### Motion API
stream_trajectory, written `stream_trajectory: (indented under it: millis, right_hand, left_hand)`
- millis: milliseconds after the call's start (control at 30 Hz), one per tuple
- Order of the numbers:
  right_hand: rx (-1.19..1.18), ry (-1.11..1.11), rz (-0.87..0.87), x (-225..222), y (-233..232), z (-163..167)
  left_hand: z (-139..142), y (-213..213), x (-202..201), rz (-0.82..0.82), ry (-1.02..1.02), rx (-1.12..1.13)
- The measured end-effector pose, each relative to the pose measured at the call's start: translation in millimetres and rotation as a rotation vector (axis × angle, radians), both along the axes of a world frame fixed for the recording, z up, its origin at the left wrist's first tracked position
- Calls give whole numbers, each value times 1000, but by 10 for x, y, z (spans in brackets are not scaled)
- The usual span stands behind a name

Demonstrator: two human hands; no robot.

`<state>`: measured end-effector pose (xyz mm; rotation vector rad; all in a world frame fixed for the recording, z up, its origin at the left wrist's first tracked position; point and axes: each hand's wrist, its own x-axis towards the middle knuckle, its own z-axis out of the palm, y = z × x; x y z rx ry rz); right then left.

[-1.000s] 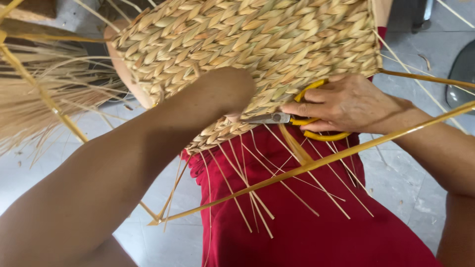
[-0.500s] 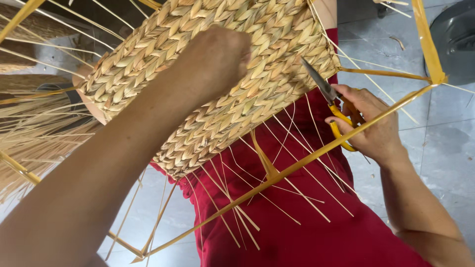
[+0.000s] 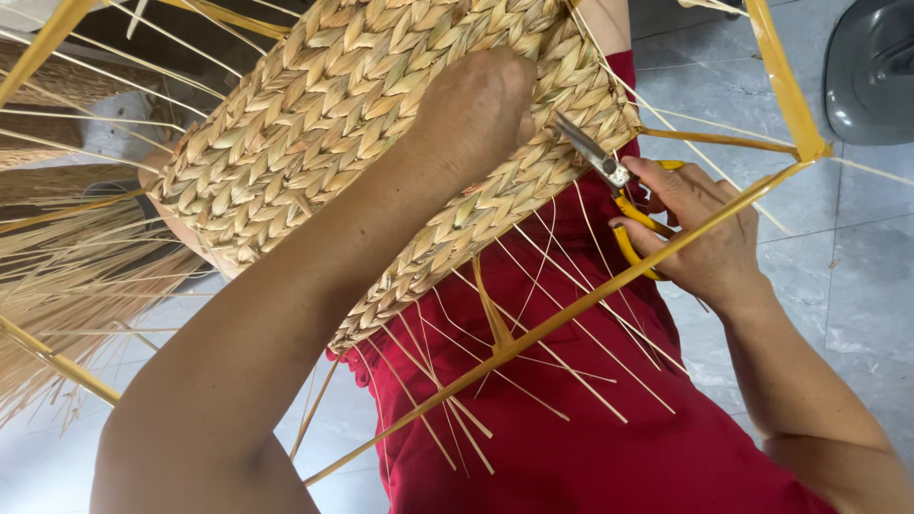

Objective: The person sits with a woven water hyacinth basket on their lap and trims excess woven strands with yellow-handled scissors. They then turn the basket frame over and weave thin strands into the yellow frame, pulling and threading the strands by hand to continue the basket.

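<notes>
A woven straw basket (image 3: 314,143) with a herringbone braid lies across my lap, over a red garment (image 3: 571,428). My left hand (image 3: 476,100) presses on the weave near the basket's right end. My right hand (image 3: 700,233) grips yellow-handled scissors (image 3: 619,190), whose metal blades point up-left at the basket's right edge. Several thin loose straw ends (image 3: 514,333) stick out from the lower rim of the basket. A yellow frame rod (image 3: 571,314) runs diagonally across my lap below the basket.
A bundle of dry straw (image 3: 67,276) fans out at the left. More yellow frame rods (image 3: 785,86) rise at the upper right and upper left. A dark grey object (image 3: 871,67) sits on the grey tiled floor (image 3: 857,286) at the top right.
The basket has turned and shifted left. My right hand with the scissors swung from under the basket to its right edge, blades now at the rim. My left hand stayed pressed on the weave.
</notes>
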<state>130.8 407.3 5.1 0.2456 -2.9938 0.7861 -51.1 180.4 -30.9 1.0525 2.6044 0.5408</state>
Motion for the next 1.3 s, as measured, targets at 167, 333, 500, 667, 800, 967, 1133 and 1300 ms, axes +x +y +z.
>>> stream_trajectory:
  millis: [167,333,500,667,800,967,1133,1300]
  right_hand:
    - [174,28,81,-71,-17,81]
    - [223,36,162,-188,-89,69]
    - [264,116,236,-228,-163,42]
    - [292,149,253,-249,-164,-42]
    - [308,171,273,-246,-138,-144]
    - [335,140,283,-218,-95,-265]
    - [81,102,241,-170,-30,-365]
    - [-131,-10,8,2,26,-397]
  left_hand:
    - [212,-169,-88,67,-279,88]
    - [365,-266,-104,52,-363,108]
    - [413,-218,-83,19,-329,109]
    - [372,-233,-87,63,-333,94]
    - [265,-222,-81,69,-329,152]
    - [340,-193,-117,91,-345,197]
    - [816,-245,-122,253,-497,208]
    - [1469,-638,125,-4,-11,161]
